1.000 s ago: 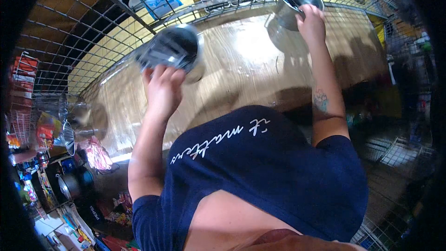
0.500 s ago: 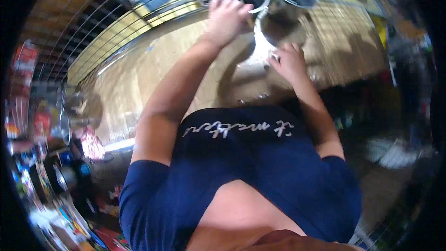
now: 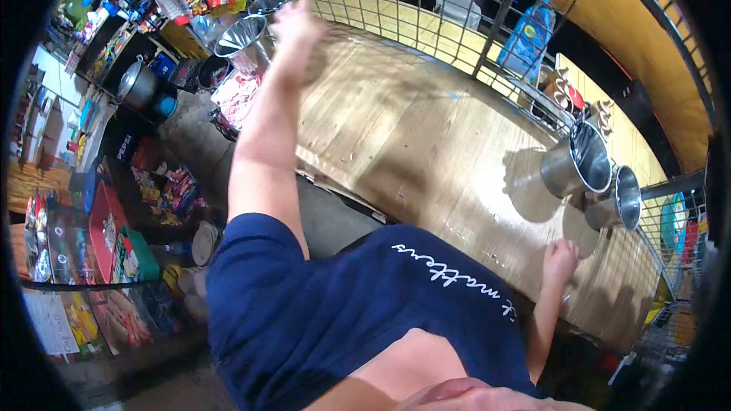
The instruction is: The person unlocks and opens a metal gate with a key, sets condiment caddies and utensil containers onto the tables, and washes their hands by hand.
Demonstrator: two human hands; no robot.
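Well, the flared vessels (image 3: 242, 36) look shiny.

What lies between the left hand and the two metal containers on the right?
The head view shows bare wooden tabletop with a small blue mark; nothing stands between the left hand and the metal containers.

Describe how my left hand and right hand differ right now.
The left hand is at the table's left end, by flared metal containers; the right hand is toward the right end.
The left hand is far from the blue shirt; the right hand is much nearer it.
The left hand looks blurred; the right hand is sharper, fingers curled.
Both are bare.
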